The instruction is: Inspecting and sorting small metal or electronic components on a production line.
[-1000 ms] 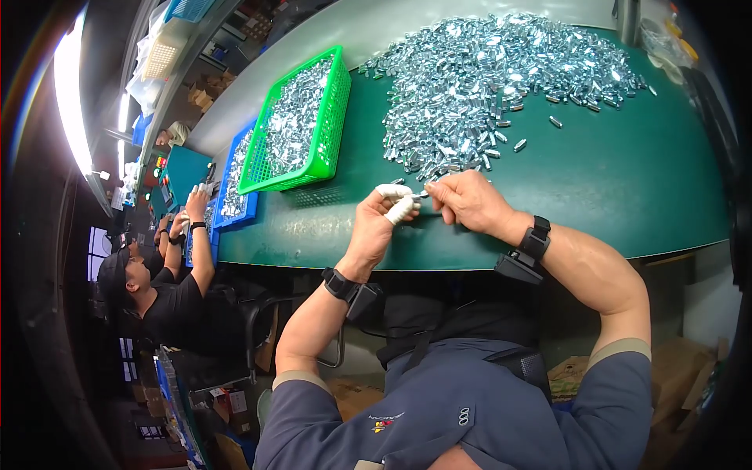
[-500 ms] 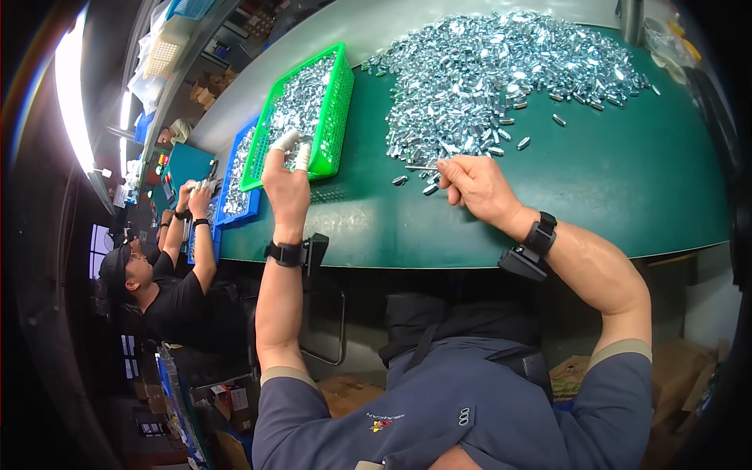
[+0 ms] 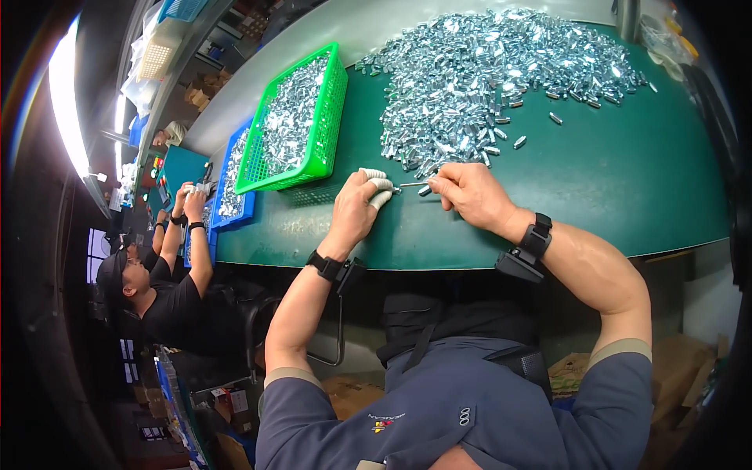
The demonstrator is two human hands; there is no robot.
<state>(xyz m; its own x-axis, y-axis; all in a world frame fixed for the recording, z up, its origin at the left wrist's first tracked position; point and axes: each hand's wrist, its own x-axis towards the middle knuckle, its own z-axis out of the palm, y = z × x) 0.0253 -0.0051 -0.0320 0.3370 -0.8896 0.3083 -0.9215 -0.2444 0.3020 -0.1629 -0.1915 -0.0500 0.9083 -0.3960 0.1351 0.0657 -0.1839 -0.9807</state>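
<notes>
My left hand (image 3: 359,205), with white covers on its fingertips, is closed on a small shiny metal cylinder (image 3: 397,189); most of the piece is hidden by the fingers. In my right hand (image 3: 474,197) a thin metal rod (image 3: 413,184) is pinched between thumb and fingers, pointing left. Its tip reaches the piece in my left hand; whether it goes inside is too small to tell. Just beyond both hands spreads a big heap of silvery metal cylinders (image 3: 446,102). To the left, a green plastic basket (image 3: 319,157) holds many similar pieces.
A blue tray (image 3: 244,213) of metal pieces sits against the basket's left side. The green tabletop (image 3: 548,204) ends at a near edge in front of me. Farther left, a co-worker in black (image 3: 176,301) handles something at the same bench. A clear plastic bag (image 3: 666,43) lies at the far right.
My left hand has come from over the green basket to the right, and now holds a metal cylinder at the rod's tip. My right hand has stayed nearly in place with the rod.
</notes>
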